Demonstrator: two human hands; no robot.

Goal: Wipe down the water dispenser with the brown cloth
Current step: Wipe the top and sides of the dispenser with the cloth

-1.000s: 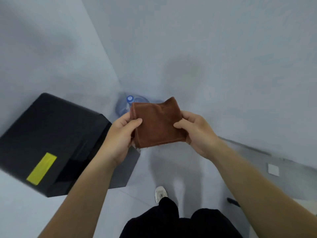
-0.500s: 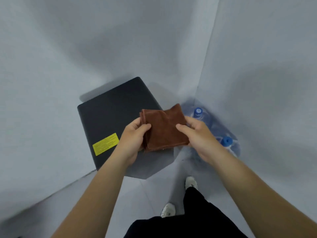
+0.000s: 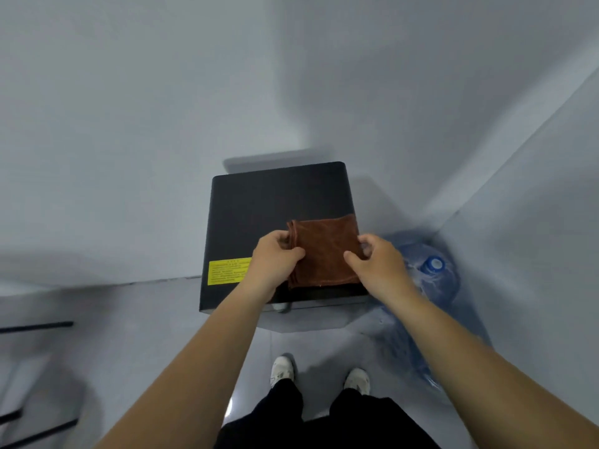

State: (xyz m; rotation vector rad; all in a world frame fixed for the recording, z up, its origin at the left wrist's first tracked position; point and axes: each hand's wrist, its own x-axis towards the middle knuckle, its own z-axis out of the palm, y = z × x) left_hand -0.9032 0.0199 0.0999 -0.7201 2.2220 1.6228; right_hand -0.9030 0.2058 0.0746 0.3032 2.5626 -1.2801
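Observation:
The water dispenser [image 3: 259, 209] is a black box seen from above, standing against the wall, with a yellow label [image 3: 227, 271] near its front left corner. A folded brown cloth [image 3: 324, 251] hangs over the dispenser's front right part. My left hand [image 3: 275, 257] pinches the cloth's left edge and my right hand [image 3: 376, 264] pinches its right edge. Whether the cloth touches the top I cannot tell.
Clear blue water jugs [image 3: 431, 277] with blue caps lie on the floor in the corner to the right of the dispenser. Grey walls close in behind and to the right. Dark bars [image 3: 35, 326] show at the left edge. My shoes [image 3: 282, 371] stand just before the dispenser.
The view has swung left, so the dispenser is now centred in front of me. Both hands kept hold of the cloth, which now hangs over the dispenser's top.

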